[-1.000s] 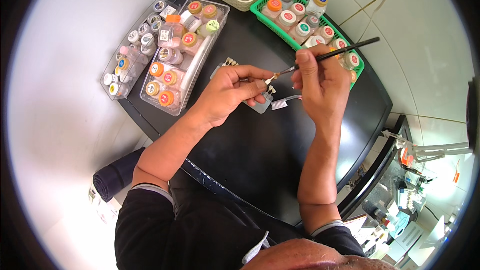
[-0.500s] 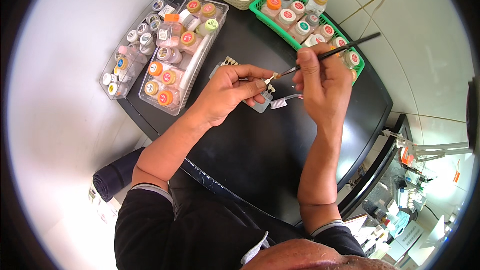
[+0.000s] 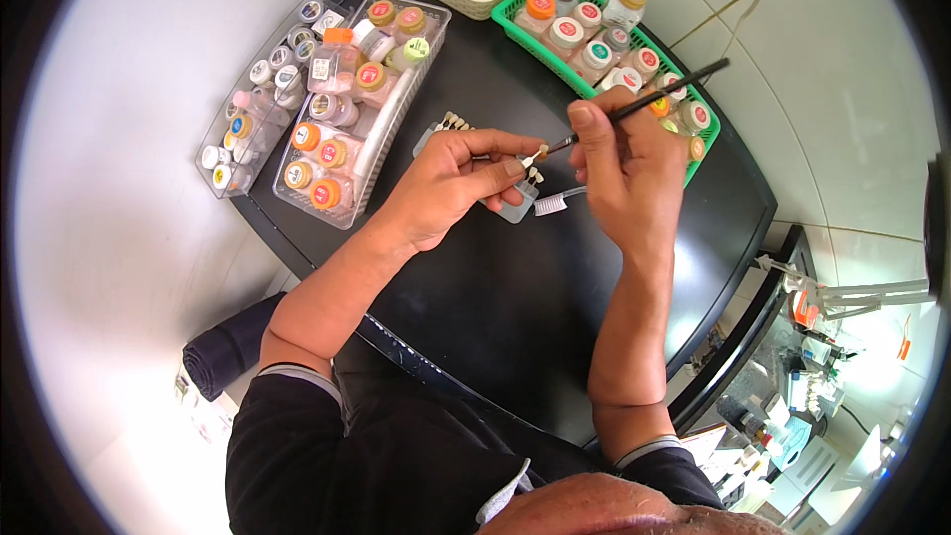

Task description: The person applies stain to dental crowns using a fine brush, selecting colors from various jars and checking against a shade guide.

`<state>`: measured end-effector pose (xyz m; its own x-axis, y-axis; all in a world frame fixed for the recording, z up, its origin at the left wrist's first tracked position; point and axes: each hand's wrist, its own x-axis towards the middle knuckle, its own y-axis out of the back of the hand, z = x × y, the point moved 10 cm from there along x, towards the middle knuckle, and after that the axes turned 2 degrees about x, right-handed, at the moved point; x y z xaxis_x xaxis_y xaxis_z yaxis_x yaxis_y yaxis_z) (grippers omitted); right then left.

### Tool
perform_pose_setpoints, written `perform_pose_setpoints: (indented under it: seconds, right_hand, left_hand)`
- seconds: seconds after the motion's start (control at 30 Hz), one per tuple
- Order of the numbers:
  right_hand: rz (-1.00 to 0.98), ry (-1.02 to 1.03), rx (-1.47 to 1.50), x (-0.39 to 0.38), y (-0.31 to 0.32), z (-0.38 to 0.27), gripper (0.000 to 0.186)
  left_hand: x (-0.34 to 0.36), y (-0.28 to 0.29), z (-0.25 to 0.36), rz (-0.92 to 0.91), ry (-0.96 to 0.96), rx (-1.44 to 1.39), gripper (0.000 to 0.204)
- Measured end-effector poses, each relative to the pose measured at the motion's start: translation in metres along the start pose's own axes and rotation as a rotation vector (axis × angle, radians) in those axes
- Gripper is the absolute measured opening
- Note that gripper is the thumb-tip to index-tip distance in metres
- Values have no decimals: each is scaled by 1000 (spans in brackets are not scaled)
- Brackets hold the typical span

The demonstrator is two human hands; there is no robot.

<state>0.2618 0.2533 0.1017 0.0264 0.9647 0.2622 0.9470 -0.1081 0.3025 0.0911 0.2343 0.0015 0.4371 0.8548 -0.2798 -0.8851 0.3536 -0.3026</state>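
Observation:
My left hand (image 3: 446, 188) pinches a small pale tooth-shaped piece on a short stem (image 3: 531, 160). My right hand (image 3: 629, 178) grips a thin black-handled paintbrush (image 3: 684, 82), its tip at the brownish end of that piece, touching or very close. Beneath my left hand, a grey holder (image 3: 512, 208) carries several similar tooth pieces on stems, partly hidden by the fingers. A toothbrush (image 3: 550, 205) with white bristles lies beside it, under the edge of my right hand.
Two clear trays of small jars (image 3: 353, 213) (image 3: 208, 176) stand at the left, a green basket (image 3: 505, 15) and cream basket (image 3: 490, 8) behind, on a black table (image 3: 466, 337). A rolled dark cloth (image 3: 218, 347) lies lower left; a cluttered bench (image 3: 753, 406) and jointed arm (image 3: 862, 292) are right.
My right hand and the brush have shifted slightly left, the handle's end moving left and a little up. My left hand stays nearly still with the small piece.

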Motion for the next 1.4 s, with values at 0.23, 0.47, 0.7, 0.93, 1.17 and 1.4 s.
perform_pose_setpoints:
  seconds: [0.23,0.47,0.7,0.93,1.17,1.4]
  right_hand:
    - [50,-13,68,-1,4,3,26]
    - [29,-4,58,0,3,0,27]
    - [5,-8,55,0,1,3,29]
    - [-6,-55,170,-1,-1,3,23]
    - [41,-66,44,2,11,9,26]
    - [-34,-38,20,1,-4,10,31]
  left_hand:
    - [-1,-1,1,-6,-10,6,30]
    - [-2,-3,0,-19,11,20,34]
    - [-1,-4,0,-15,18,44,35]
    - [0,-2,0,2,-23,48,33]
    - [1,1,-2,22,13,37,34]
    - [2,2,-3,14,19,38,35]
